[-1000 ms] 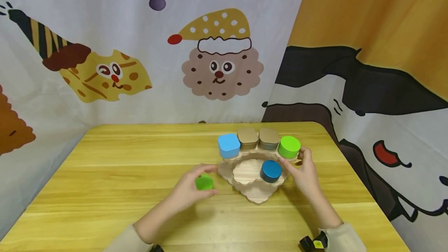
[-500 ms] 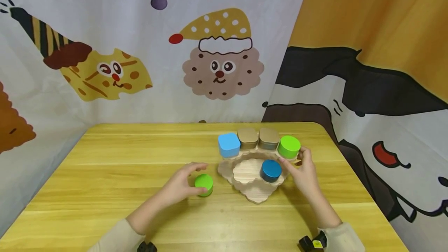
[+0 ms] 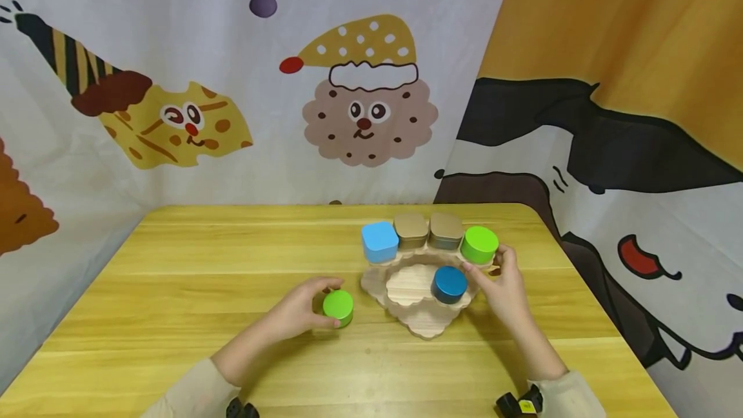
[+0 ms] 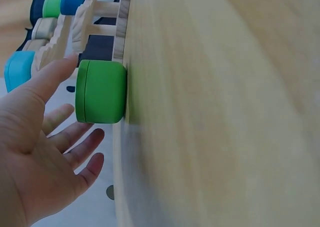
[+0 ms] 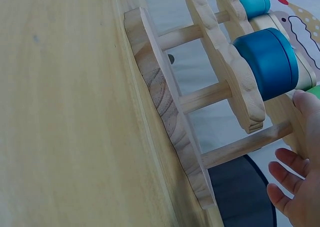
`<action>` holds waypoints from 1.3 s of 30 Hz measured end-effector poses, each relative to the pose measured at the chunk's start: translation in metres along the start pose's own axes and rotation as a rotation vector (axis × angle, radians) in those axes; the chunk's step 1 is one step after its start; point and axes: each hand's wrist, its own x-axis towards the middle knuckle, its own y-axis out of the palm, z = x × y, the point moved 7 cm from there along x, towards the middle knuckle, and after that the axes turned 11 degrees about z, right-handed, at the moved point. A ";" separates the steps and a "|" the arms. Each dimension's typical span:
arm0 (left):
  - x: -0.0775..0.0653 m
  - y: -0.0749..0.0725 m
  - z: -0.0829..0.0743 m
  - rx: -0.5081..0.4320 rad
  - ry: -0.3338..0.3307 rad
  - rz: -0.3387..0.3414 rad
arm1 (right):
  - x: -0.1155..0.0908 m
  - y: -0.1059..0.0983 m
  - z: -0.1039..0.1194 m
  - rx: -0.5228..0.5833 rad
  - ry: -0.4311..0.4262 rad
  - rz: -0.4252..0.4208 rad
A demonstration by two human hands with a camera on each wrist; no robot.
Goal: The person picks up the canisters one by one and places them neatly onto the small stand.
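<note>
A small round green lidded tin (image 3: 338, 308) stands on the table, left of a tiered wooden stand (image 3: 427, 321). My left hand (image 3: 296, 309) is around it, thumb on the near side and fingers on the far side. In the left wrist view the fingers (image 4: 85, 152) are spread behind the tin. My right hand (image 3: 506, 286) holds the right edge of the stand's upper tier, thumb on top and fingers below. Beside that thumb, another green tin (image 3: 480, 244) sits on the upper tier. A dark blue round tin (image 3: 449, 284) stands on the middle tier.
On the upper tier are also a light blue square tin (image 3: 380, 242) and two tan tins (image 3: 411, 230). Wooden posts (image 5: 205, 97) join the tiers. The wooden table (image 3: 203, 263) ends at a printed curtain (image 3: 220, 37) behind.
My left hand lowered the green tin to the table; its fingers opened off it, then moved close around it again. My right hand and the stand have stayed in place.
</note>
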 end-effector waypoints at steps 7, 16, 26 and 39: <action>0.001 0.002 0.005 0.002 -0.005 0.027 | 0.000 0.000 0.001 -0.001 -0.005 -0.002; 0.002 0.003 0.006 0.023 -0.012 0.040 | 0.000 0.000 0.001 -0.004 -0.005 -0.002; 0.001 0.000 0.000 0.013 -0.002 0.005 | 0.000 0.000 0.000 -0.001 -0.007 -0.005; 0.001 0.002 -0.017 -0.030 0.020 -0.055 | 0.000 0.000 0.000 0.008 -0.011 -0.002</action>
